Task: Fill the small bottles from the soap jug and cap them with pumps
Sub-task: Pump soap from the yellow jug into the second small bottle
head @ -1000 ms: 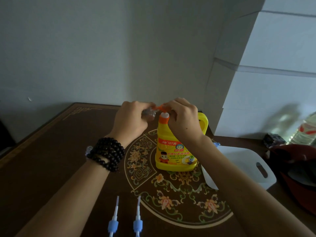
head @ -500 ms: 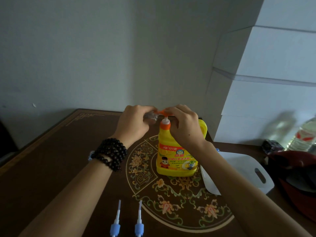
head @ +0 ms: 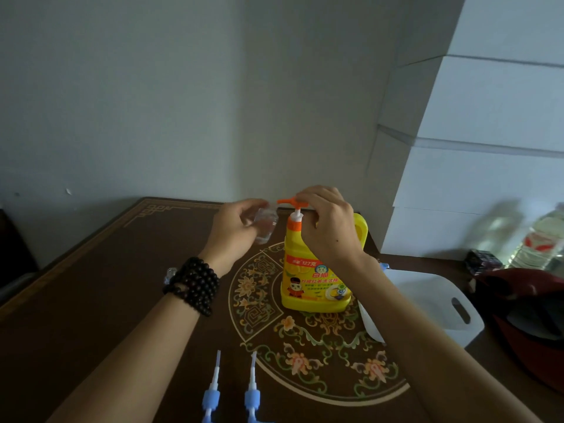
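Here, in the head view, the left hand grips a small clear bottle at nine o'clock of the yellow soap jug, just under its orange spout. The right hand curls over the pump head. Best to centre the bottle mouth under the spout before pressing slowly; two blue pumps wait at six o'clock.

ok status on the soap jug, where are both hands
Left hand holds small clear bottle beside orange pump nozzle. Right hand on pump head of yellow soap jug. Two blue pumps lie uncapped near table edge. Nothing in the way.
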The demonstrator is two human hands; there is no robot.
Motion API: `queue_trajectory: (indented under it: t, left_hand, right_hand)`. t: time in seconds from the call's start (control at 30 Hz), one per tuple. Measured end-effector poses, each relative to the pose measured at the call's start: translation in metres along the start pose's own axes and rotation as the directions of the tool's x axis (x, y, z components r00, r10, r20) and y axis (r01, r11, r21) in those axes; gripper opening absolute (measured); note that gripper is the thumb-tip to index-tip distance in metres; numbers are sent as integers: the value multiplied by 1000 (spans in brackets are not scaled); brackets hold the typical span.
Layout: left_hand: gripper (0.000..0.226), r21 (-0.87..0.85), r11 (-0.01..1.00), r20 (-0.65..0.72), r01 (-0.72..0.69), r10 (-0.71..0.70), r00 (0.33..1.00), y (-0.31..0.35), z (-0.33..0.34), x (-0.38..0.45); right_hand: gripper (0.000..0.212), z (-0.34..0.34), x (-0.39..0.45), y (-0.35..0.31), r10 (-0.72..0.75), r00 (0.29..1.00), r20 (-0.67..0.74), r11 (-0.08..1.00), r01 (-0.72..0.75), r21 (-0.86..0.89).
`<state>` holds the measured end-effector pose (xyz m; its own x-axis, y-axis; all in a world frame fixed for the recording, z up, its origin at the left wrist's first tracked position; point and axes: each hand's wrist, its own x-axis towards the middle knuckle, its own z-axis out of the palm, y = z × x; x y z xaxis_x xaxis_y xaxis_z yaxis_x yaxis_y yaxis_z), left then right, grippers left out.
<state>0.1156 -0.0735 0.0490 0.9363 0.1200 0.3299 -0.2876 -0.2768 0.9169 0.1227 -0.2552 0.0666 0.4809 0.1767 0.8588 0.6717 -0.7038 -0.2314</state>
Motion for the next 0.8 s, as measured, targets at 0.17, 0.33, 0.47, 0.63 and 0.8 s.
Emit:
queue_trajectory:
  t: [0.17, 0.33, 0.47, 0.63, 0.8]
  left_hand:
    - [32, -252, 965, 1, 75, -77, 997, 4, 2, -24]
    - [35, -224, 971, 11, 84, -83, 996, -3, -7, -57]
    - [38, -188, 975, 20, 118, -116, 993, -19, -20, -87]
    - [43, -204, 962, 40, 184, -179, 983, -38, -30, -126]
    - [41, -225, 947, 46, 229, -225, 973, -56, -38, -155]
  right_hand:
    - [33, -1, -23, -25, 80, 993, -84, 988, -69, 136]
    - [31, 1, -62, -44, 194, 981, 24, 934, -193, 300]
    - [28, 0, -95, -54, 279, 949, 148, 870, -315, 380]
    - [28, 10, -139, -56, 339, 897, 285, 813, -431, 392]
    - [34, 12, -170, -55, 97, 845, 526, 883, -317, 347]
